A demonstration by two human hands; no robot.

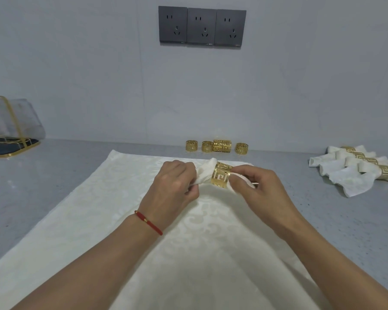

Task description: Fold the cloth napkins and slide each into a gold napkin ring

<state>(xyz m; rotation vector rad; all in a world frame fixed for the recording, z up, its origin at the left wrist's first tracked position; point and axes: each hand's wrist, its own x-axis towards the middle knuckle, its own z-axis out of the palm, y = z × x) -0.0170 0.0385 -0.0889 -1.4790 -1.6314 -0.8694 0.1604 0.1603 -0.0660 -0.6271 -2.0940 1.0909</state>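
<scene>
The rolled napkin (205,173) is gripped by the left hand (173,186) above the spread cloth (99,220). The gold ring (221,176), seated around the napkin, is pinched by the right hand (259,190). Spare rings (217,146) are lined up at the wall.

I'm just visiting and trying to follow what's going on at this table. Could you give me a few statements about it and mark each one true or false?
1. The left hand grips the rolled napkin. True.
2. The gold ring on that napkin lies apart from both hands. False: the right hand pinches it between its fingers.
3. Spare rings stand at the back by the wall. True.
4. The finished napkins are piled on the left. False: they lie on the right of the table.
5. A red bracelet is on the right wrist. False: it is on the left wrist.
</scene>
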